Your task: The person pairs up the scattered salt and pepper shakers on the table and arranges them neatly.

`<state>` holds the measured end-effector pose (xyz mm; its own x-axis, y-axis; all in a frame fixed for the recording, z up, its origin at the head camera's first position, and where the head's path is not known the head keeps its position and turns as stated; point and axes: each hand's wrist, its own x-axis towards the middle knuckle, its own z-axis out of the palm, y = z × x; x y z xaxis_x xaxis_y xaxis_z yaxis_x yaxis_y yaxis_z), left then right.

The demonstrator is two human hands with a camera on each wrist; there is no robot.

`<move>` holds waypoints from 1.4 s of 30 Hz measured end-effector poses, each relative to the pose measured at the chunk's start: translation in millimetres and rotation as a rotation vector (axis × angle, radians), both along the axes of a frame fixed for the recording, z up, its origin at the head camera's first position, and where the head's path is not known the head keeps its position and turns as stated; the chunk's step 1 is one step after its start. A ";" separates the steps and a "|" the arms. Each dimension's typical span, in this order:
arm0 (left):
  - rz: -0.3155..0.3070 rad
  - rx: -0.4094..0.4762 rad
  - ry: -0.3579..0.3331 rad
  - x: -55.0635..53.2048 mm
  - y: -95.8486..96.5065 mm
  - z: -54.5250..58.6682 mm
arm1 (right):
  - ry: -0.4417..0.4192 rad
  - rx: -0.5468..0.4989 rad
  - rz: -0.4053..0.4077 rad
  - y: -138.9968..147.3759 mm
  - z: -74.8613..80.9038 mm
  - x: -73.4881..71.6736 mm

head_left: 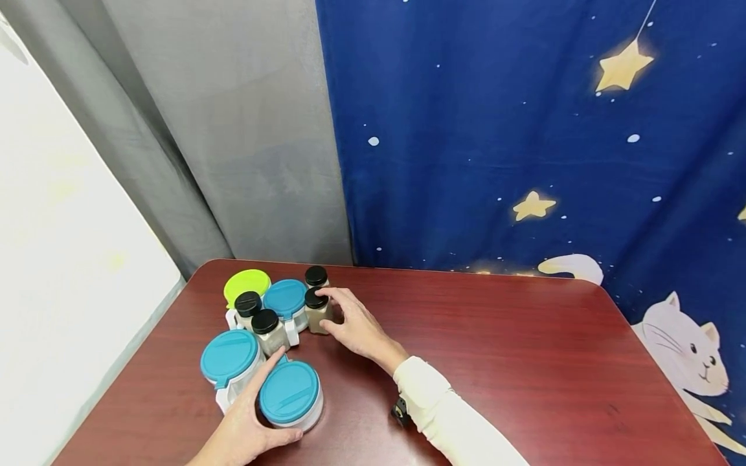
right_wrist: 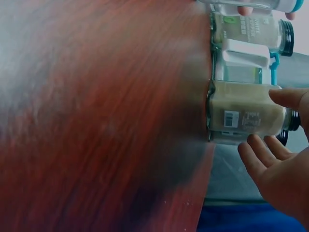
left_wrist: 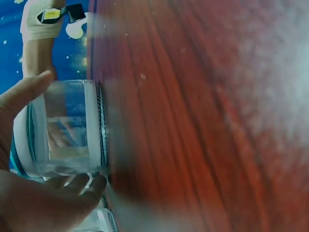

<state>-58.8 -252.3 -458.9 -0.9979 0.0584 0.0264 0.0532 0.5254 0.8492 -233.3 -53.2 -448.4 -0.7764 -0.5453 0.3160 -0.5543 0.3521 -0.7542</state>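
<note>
In the head view my left hand (head_left: 241, 424) grips a clear, round jar with a blue lid (head_left: 289, 391), thumb on the near side and fingers round the other. In the left wrist view this jar (left_wrist: 67, 130) looks see-through, with white bands at both ends. My right hand (head_left: 361, 330) is at a square spice jar with a black lid (head_left: 317, 320), fingers spread loosely by its lid and side. In the right wrist view this spice jar (right_wrist: 246, 108) stands upright, filled with beige powder and showing a barcode; firm contact cannot be made out.
Left of my hands stand another blue-lidded jar (head_left: 229, 356), two black-lidded spice jars (head_left: 272, 333), a green-lidded jar (head_left: 247, 285) and a blue-lidded jar with a white handle (head_left: 285, 298). Another black-lidded spice jar (head_left: 316, 275) stands behind. Curtains (head_left: 466, 129) hang beyond the reddish table (head_left: 495, 349).
</note>
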 end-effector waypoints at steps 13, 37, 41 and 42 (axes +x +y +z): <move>-0.005 0.058 0.019 -3.1 -2.0 -4.2 | 0.019 -0.017 -0.043 -10.9 -8.9 -1.4; 0.032 -0.065 0.010 -4.0 4.3 -3.6 | -0.008 -0.032 -0.022 -8.4 -8.3 -2.0; 0.028 -0.053 0.027 -2.9 5.3 -4.8 | -0.014 -0.031 -0.021 -7.9 -8.7 -2.0; 0.028 -0.059 0.027 -2.5 5.4 -4.7 | -0.015 -0.031 -0.020 -7.7 -8.6 -2.0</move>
